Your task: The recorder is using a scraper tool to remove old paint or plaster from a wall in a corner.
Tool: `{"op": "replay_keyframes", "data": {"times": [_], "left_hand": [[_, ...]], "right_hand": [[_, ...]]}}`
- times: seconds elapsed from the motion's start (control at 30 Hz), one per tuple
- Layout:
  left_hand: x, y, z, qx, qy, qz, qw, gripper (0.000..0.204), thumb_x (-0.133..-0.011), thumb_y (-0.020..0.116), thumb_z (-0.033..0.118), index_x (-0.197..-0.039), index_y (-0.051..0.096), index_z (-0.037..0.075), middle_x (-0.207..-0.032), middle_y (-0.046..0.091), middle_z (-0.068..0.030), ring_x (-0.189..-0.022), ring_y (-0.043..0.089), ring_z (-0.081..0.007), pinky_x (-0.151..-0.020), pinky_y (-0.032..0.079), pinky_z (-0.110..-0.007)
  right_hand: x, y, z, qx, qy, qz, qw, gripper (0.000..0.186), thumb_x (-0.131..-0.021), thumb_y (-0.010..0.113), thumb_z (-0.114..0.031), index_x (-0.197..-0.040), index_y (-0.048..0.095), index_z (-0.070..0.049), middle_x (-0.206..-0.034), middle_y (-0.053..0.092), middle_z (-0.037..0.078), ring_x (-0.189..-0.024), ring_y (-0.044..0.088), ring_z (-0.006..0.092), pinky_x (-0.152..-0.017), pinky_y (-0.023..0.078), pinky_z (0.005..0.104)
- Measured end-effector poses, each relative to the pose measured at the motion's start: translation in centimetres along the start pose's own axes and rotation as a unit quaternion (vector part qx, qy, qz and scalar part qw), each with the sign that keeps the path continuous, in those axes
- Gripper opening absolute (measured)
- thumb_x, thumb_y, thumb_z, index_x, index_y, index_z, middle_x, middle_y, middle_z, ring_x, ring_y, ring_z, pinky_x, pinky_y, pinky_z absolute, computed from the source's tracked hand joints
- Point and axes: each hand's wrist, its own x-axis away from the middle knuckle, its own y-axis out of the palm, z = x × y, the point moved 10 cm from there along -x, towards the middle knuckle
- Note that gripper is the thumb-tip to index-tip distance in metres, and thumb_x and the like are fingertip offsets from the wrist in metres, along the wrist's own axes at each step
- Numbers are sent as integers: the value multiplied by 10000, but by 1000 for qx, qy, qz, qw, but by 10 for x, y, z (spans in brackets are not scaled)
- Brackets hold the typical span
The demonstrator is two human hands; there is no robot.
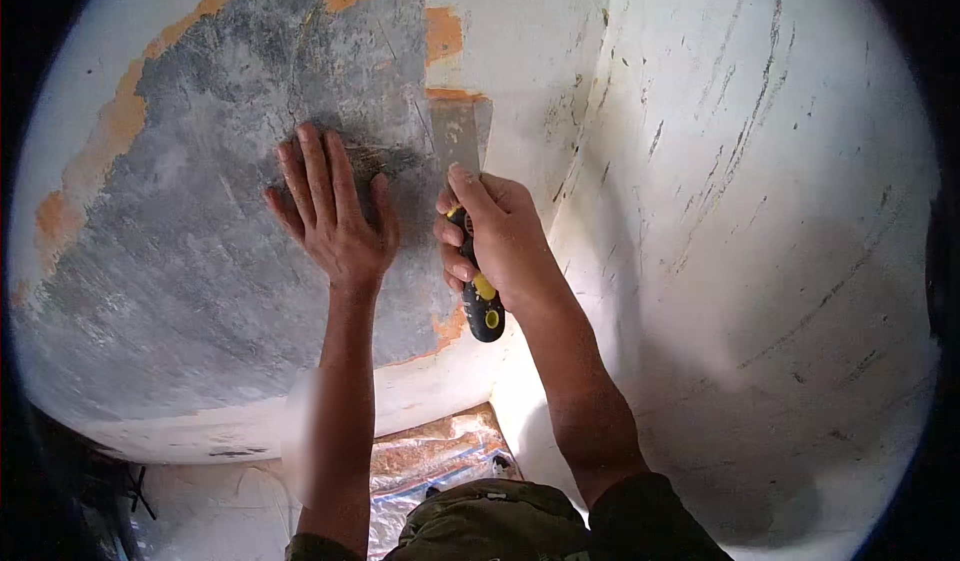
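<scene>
My right hand [497, 231] is wrapped round the black and yellow handle of a putty knife [457, 133], thumb stretched up toward the blade. The wide metal blade points up and lies at the right edge of a bare grey patch [200, 231] on the wall, just under a strip of orange layer [455, 95]. To its left, my left hand [340, 211] lies flat on the grey patch, fingers spread and pointing up, holding nothing. A dark rough spot shows beside that hand's thumb. Whether the blade's edge sits under the coating cannot be made out.
White coating [520, 21] surrounds the grey patch, with orange edges at its upper left. At the right, an adjoining white wall [760, 211] carries dark scratches and meets this one in a corner. Plastic sheeting [430, 461] covers the floor below; dark objects [90, 501] stand lower left.
</scene>
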Motion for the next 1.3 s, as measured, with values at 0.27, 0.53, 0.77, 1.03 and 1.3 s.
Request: {"op": "replay_keyframes", "data": {"times": [0.27, 0.53, 0.77, 1.03, 1.3], "left_hand": [[-2, 1, 7, -1, -3, 3, 1000, 579, -947, 491, 321, -1441, 379, 40, -1531, 312, -157, -1442, 220, -351, -1148, 40, -546], [4, 0, 1, -9, 0, 3, 1000, 578, -951, 492, 327, -1440, 382, 39, -1530, 313, -158, -1443, 218, -349, -1149, 42, -542], [-1, -2, 6, -10, 3, 15, 1000, 566, -963, 471, 334, -1441, 384, 43, -1534, 309, -151, -1444, 217, -344, -1152, 49, -535], [-3, -4, 7, -10, 7, 23, 1000, 566, -973, 452, 348, -1450, 372, 55, -1542, 294, -144, -1446, 210, -341, -1150, 63, -542], [4, 2, 3, -23, 3, 3, 1000, 575, -968, 461, 341, -1453, 363, 49, -1549, 279, -143, -1449, 201, -341, -1149, 63, -544]], "right_hand": [[-1, -10, -15, -7, 11, 16, 1000, 397, -1009, 443, -391, -807, 474, -51, -570, 442, -6, -362, 418, 107, -360, 385, 306], [9, -23, 22, 16, 44, 0, 999, 397, -984, 500, -424, -807, 491, -69, -559, 431, -8, -370, 395, 96, -370, 366, 294], [-3, -21, -10, 26, 16, -2, 1000, 370, -999, 468, -390, -820, 486, -67, -565, 430, -14, -372, 391, 98, -371, 357, 295], [4, -23, -1, 23, 39, 2, 999, 372, -1002, 466, -388, -818, 482, -66, -563, 418, -15, -372, 387, 91, -371, 369, 306], [6, -31, 18, 14, 49, -7, 999, 416, -1010, 426, -401, -794, 473, -49, -541, 430, -7, -357, 415, 102, -345, 375, 298]]}}
